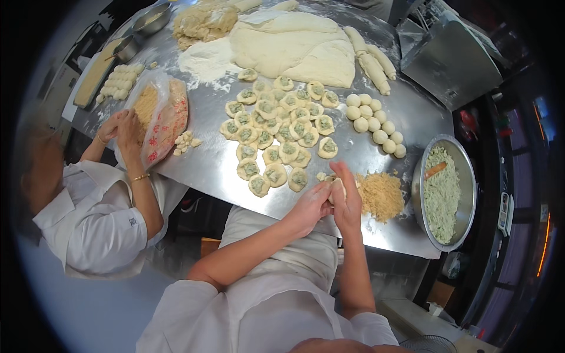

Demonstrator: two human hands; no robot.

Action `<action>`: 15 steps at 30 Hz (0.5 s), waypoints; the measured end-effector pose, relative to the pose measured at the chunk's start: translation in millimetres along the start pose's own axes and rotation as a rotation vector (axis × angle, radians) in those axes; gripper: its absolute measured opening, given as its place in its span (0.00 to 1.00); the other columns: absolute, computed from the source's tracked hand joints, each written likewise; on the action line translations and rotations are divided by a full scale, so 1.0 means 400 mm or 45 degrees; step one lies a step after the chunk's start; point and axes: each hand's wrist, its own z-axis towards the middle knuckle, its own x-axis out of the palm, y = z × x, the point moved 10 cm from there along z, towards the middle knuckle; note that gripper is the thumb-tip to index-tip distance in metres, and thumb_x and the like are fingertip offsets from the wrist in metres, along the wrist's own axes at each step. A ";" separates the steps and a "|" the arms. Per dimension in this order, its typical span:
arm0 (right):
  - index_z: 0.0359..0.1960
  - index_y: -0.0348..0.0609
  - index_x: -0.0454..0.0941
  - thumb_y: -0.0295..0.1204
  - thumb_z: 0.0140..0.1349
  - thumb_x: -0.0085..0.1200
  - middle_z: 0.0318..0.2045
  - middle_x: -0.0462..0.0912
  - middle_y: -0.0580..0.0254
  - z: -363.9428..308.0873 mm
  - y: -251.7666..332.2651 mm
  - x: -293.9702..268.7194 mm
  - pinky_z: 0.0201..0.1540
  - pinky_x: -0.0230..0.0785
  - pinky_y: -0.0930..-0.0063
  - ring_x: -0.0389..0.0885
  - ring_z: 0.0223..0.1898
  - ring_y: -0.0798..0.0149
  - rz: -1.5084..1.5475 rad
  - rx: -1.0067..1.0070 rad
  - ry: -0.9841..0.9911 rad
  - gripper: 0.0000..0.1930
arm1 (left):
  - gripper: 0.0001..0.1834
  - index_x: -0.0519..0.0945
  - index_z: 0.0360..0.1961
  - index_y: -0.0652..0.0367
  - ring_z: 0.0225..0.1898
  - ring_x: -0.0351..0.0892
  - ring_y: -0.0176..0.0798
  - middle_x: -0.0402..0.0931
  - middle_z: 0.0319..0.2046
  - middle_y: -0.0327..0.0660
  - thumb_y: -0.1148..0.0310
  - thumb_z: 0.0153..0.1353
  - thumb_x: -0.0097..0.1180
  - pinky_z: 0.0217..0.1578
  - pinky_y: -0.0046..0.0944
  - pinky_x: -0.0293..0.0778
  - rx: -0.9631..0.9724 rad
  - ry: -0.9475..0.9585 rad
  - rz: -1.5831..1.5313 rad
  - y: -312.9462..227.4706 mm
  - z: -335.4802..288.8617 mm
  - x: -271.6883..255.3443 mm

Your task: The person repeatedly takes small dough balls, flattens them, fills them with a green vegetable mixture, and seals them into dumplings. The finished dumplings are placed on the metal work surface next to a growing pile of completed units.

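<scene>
At the left, a tray [94,75] sits at the counter's [220,188] far left edge, with rows of pale dough lumps [120,81] just beside it. Nearer, a co-worker in white has both hands [122,126] at an open plastic bag [169,126] of tan crumbs [145,109]. Small dough pieces [186,143] lie by the bag. Farther back are a metal bowl [152,21], a rough dough mass [204,25] and spread flour [206,60].

In the middle, dough rounds topped with green-flecked filling [266,107] crowd the counter, some overlapping; a wide dough sheet [294,50] lies beyond them.

At the near edge, the person's left hand [311,207] has its grip clamped on a pale dough piece [338,190], which is between the two hands. The right hand [348,203] lies against its right side, fingers extended; how tightly its grip closes cannot be told.

Just right is a heap of tan crumbs [381,197]; farther back stand dough rolls [372,70] and clustered dough balls [375,122]. At the right, a large bowl [418,203] holds pale green filling [442,203] with an orange-brown handle [435,170] in it.
</scene>
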 end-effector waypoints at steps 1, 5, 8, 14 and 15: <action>0.66 0.37 0.71 0.34 0.63 0.58 0.60 0.80 0.50 -0.006 0.008 0.012 0.68 0.63 0.56 0.77 0.62 0.58 0.199 0.132 0.068 0.29 | 0.22 0.68 0.65 0.60 0.55 0.78 0.34 0.75 0.56 0.42 0.56 0.80 0.40 0.57 0.38 0.76 -0.009 -0.023 -0.025 -0.001 0.000 -0.011; 0.77 0.41 0.55 0.34 0.49 0.69 0.70 0.70 0.50 -0.025 0.032 0.006 0.63 0.68 0.69 0.72 0.64 0.62 0.262 0.245 0.269 0.52 | 0.23 0.71 0.61 0.61 0.43 0.81 0.33 0.78 0.47 0.42 0.53 0.80 0.39 0.46 0.37 0.79 -0.103 -0.018 0.001 -0.017 -0.020 0.005; 0.64 0.38 0.75 0.34 0.62 0.62 0.56 0.83 0.53 -0.030 -0.008 0.015 0.66 0.65 0.65 0.81 0.54 0.65 0.106 0.285 0.194 0.28 | 0.27 0.74 0.58 0.58 0.37 0.80 0.31 0.80 0.43 0.39 0.47 0.78 0.36 0.34 0.33 0.77 -0.204 -0.111 0.324 0.024 -0.009 -0.015; 0.51 0.36 0.83 0.36 0.74 0.48 0.46 0.88 0.56 -0.020 0.015 -0.004 0.74 0.56 0.54 0.86 0.45 0.62 0.138 -0.105 -0.122 0.17 | 0.34 0.70 0.66 0.58 0.45 0.79 0.29 0.77 0.54 0.40 0.40 0.78 0.32 0.42 0.31 0.77 0.074 -0.026 0.276 -0.019 -0.036 0.037; 0.52 0.35 0.82 0.36 0.74 0.48 0.49 0.87 0.55 -0.015 0.020 0.001 0.73 0.56 0.55 0.85 0.46 0.62 0.072 -0.091 -0.100 0.17 | 0.33 0.70 0.65 0.58 0.46 0.78 0.29 0.76 0.54 0.40 0.42 0.79 0.33 0.44 0.31 0.76 0.078 -0.026 0.219 -0.029 -0.047 0.039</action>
